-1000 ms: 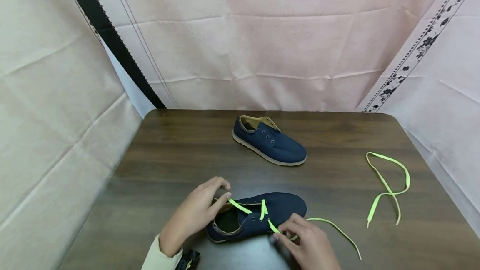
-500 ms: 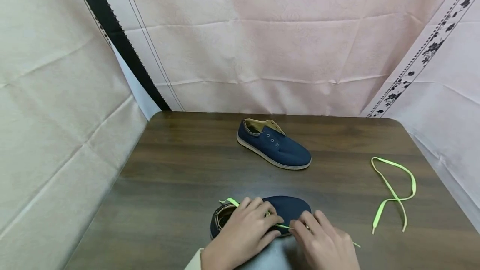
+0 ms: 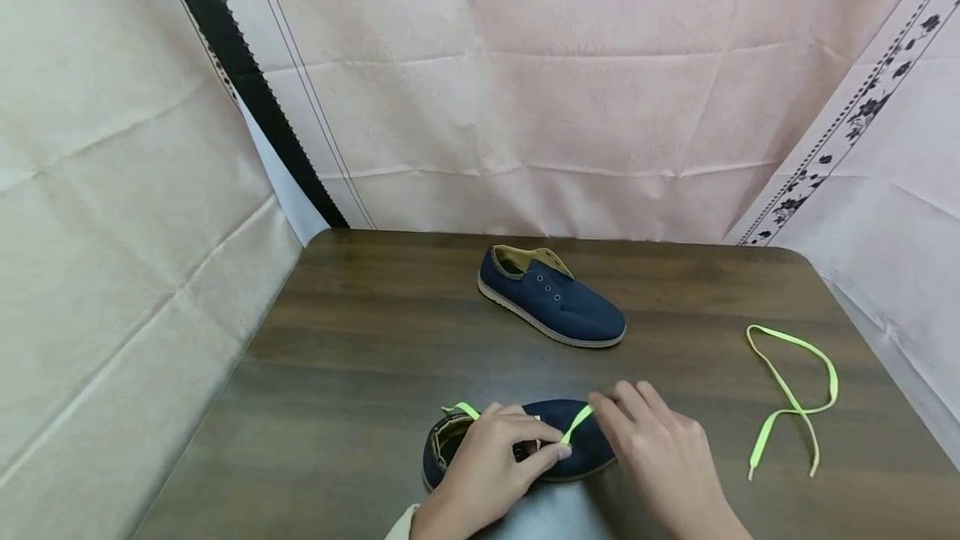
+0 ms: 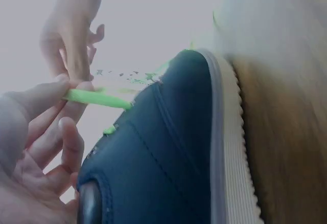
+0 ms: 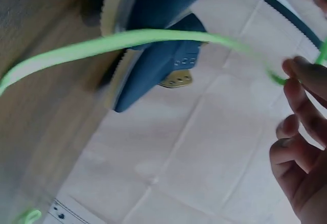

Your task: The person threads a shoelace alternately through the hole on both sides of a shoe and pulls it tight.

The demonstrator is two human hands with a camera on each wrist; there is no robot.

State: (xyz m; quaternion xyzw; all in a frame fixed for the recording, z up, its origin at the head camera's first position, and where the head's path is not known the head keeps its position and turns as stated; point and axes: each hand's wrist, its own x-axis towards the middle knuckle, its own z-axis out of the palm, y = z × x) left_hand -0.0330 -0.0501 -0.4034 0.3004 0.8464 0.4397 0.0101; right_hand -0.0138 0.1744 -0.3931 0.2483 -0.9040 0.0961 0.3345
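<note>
A navy canvas shoe [image 3: 592,452] lies at the near side of the table, toe to the right, with a neon-green shoelace [image 3: 577,421] threaded through some eyelets. My left hand [image 3: 491,465] is over the shoe's middle and pinches the shoelace between thumb and fingers close to the eyelets, as the left wrist view shows. Above the toe, my right hand [image 3: 663,448] pinches the same shoelace farther along. From those fingers a long loose tail [image 5: 122,39] hangs across the right wrist view. The other end of the shoelace [image 3: 467,409] shows by the shoe's opening; my left hand hides some eyelets.
A second navy shoe [image 3: 562,298], unlaced, stands farther back on the brown wooden table [image 3: 360,340]. Another green shoelace [image 3: 797,411] lies crossed over itself at the right. Pale cloth [image 3: 570,107] hangs behind the table.
My left hand has moved right, from the lace end by the opening to the eyelets, and now pinches the lace there. My right hand has risen over the toe, drawing the lace up.
</note>
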